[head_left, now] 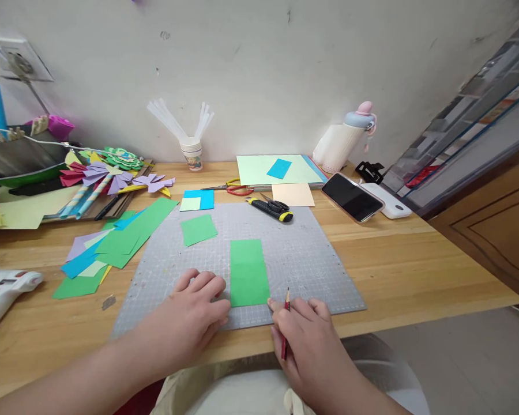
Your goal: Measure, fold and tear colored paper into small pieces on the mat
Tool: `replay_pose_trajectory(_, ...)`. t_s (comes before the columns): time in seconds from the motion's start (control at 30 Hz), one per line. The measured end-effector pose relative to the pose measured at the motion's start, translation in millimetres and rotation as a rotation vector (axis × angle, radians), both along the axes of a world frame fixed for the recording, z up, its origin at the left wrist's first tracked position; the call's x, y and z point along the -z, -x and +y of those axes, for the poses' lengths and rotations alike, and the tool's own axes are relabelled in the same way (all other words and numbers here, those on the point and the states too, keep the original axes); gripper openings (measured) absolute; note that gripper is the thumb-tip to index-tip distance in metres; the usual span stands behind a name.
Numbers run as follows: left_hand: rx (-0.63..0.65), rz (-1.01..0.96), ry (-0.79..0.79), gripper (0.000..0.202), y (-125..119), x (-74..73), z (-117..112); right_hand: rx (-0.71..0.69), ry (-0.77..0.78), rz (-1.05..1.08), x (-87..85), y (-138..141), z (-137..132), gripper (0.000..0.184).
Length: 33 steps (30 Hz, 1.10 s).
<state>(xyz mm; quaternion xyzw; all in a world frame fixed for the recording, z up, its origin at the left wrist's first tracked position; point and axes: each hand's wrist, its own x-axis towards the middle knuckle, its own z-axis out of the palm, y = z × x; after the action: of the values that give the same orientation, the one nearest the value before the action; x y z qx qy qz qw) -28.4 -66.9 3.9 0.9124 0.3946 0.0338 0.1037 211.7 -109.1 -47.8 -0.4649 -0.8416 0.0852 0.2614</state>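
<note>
A green paper rectangle lies upright on the grey cutting mat. My left hand rests at its lower left edge, fingers loosely bent and a little apart, with nothing visible in them. My right hand is closed around a red and black pencil, its dark tip pointing up and away from me. The fingertips of that hand touch the paper's lower right corner. A smaller green paper piece lies on the mat to the upper left. Farther back are a yellow and black utility knife and black-handled scissors.
Coloured paper scraps and paper flowers lie left, near a white glue gun. Against the wall stand a paper cup with white strips and a bottle. A phone lies right.
</note>
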Motion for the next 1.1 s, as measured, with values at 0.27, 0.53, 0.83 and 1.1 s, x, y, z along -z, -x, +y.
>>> replay_pose_trajectory(0.27,-0.107,-0.132,-0.189,0.029,-8,18.5,-17,-0.237,0.078,-0.024,-25.6,-17,24,0.015)
replay_pose_trajectory(0.53,0.063,0.002,-0.218,0.034,1,22.9,-9,-0.568,-0.035,-0.338,-22.2,-21,52,0.018)
replay_pose_trajectory(0.83,0.123,-0.001,-0.16,0.029,0,14.7,1,-0.672,-0.057,-0.331,-20.0,-27,60,0.013)
replay_pose_trajectory(1.1,0.086,-0.048,-0.12,0.027,-2,12.8,0,-0.726,-0.06,-0.354,-20.8,-26,66,0.008)
